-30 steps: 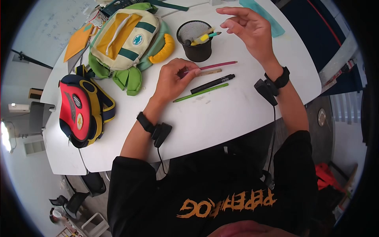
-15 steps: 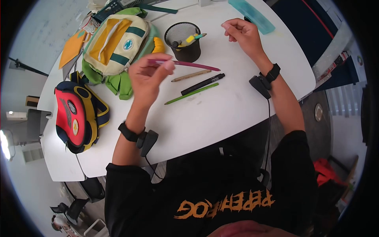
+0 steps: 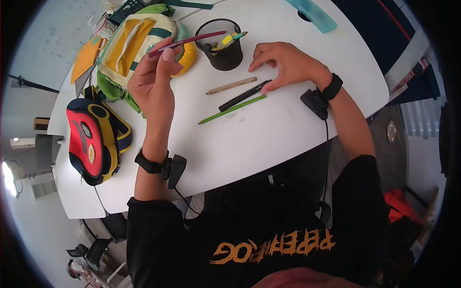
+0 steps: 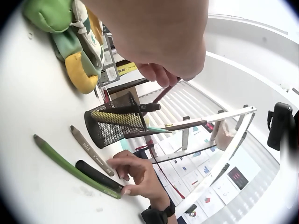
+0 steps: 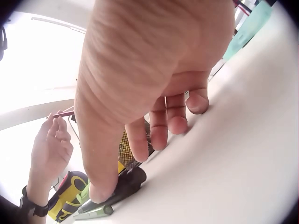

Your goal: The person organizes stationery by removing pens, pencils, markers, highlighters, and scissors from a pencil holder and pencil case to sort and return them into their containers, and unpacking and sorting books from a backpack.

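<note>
My left hand [image 3: 154, 89] pinches a dark red pencil [image 3: 199, 37] between thumb and fingers, its far end over the rim of the black mesh pen cup [image 3: 225, 58]. A yellow highlighter [image 3: 226, 40] and a teal-tipped pencil [image 3: 240, 35] poke out of that cup. My right hand [image 3: 292, 65] is low over the table, fingers spread, the thumb right at one end of a black marker [image 3: 237, 99]. In the right wrist view the thumb overlaps the marker [image 5: 128, 184]. Beside it lie a tan pencil [image 3: 231, 86] and a green pencil [image 3: 230, 110], roughly parallel.
A cream and green backpack [image 3: 122, 53] lies behind my left hand. The red and navy bag [image 3: 91, 139] stands at the table's left. A translucent teal case [image 3: 314, 17] lies at the far right, and an orange envelope [image 3: 86, 60] at the far left.
My left hand has lifted the red pencil off the table and raised it left and back, its far end now over the cup. The right hand has come down to the black marker.
</note>
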The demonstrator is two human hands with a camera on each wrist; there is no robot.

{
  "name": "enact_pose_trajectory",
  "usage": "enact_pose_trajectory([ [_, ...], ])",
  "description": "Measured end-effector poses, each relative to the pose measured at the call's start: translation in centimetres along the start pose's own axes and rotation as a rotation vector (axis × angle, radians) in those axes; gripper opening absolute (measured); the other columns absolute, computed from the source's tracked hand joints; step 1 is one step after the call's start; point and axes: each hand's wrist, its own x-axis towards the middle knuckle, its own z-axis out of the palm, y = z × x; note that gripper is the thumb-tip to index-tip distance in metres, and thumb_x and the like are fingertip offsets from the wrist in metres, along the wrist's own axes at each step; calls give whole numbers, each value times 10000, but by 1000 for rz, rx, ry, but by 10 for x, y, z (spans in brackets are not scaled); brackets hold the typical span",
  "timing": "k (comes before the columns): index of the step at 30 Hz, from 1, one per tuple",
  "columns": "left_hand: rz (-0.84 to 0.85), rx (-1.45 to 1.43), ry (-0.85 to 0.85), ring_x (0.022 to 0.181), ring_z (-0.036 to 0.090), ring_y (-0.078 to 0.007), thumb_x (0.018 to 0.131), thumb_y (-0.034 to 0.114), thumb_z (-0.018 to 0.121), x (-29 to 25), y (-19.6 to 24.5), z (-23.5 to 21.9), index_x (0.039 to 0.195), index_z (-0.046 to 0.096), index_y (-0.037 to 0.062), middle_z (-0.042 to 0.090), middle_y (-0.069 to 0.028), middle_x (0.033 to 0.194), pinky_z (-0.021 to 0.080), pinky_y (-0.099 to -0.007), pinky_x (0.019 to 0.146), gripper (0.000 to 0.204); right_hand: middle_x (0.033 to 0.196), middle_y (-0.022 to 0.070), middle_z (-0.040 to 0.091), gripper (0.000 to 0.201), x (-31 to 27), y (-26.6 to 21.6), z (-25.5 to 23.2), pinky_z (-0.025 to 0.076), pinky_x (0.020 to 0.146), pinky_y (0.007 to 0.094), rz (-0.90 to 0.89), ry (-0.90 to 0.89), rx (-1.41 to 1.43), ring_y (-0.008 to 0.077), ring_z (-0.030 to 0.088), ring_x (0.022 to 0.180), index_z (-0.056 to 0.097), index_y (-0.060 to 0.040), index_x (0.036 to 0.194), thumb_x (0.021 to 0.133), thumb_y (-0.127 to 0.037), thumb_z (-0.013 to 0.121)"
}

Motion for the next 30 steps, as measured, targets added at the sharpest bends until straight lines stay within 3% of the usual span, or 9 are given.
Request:
enact_pose_trajectory([
  [5,24,59,-54,874,660,-96,1074,123,651,5,-10,-2,1343,669,-77,764,-141,1149,534,-246,770,335,988,12,671,402,3,2,3,489,706,314,-21,-7,40,179,545,754,810,-97,1061,700,-216,942],
  [7,-30,-72,-132,960,687,-91,1026,111,732,2,-12,2,1482,554,-70,725,-129,1287,568,-229,842,522,986,13,672,369,2,3,10,491,701,311,-31,-16,53,178,550,752,810,-100,1052,715,-190,931],
  [10,-89,-56,-231,950,669,-85,996,72,753,1,-19,7,1578,424,-62,685,-132,1376,566,-228,810,682,985,11,677,322,4,2,6,493,697,307,-28,-12,76,173,555,746,804,-94,1024,729,-155,915],
  [13,-126,26,-236,921,661,-80,957,58,785,0,-20,8,1455,514,-57,686,-112,1293,561,-229,769,578,965,-17,678,275,3,-1,11,491,708,329,-10,-18,96,167,556,748,801,-124,989,743,-202,896],
  [18,-137,114,-204,861,643,-74,961,69,782,-2,-26,7,1332,583,7,696,-50,1123,528,-228,766,425,981,-9,723,261,4,0,10,474,678,289,62,-26,195,132,535,715,756,-72,985,759,-100,882],
  [20,-263,401,-326,833,631,-64,930,121,832,-2,-23,-1,1273,648,12,700,-25,1012,519,-227,742,405,906,-18,708,252,4,4,10,455,645,296,37,1,207,122,515,675,760,-87,981,757,-97,876],
  [24,-243,568,-589,808,613,-82,888,172,876,-8,-15,2,1146,730,22,692,-7,920,511,-246,722,332,838,-25,691,255,4,2,12,428,603,294,40,21,241,108,492,629,762,-91,984,752,-78,867],
  [27,-202,617,-775,801,692,-211,862,270,872,-16,-18,8,984,785,28,746,-90,913,566,-346,751,285,848,-27,699,267,4,3,13,432,607,293,22,38,259,103,491,634,766,-84,1001,751,-65,858],
  [30,-130,637,-815,783,614,-131,876,175,868,-15,-19,6,1019,778,19,723,-43,882,505,-295,710,230,869,-25,711,287,5,0,13,435,611,288,23,82,273,103,484,633,765,-80,1028,754,-60,847],
])
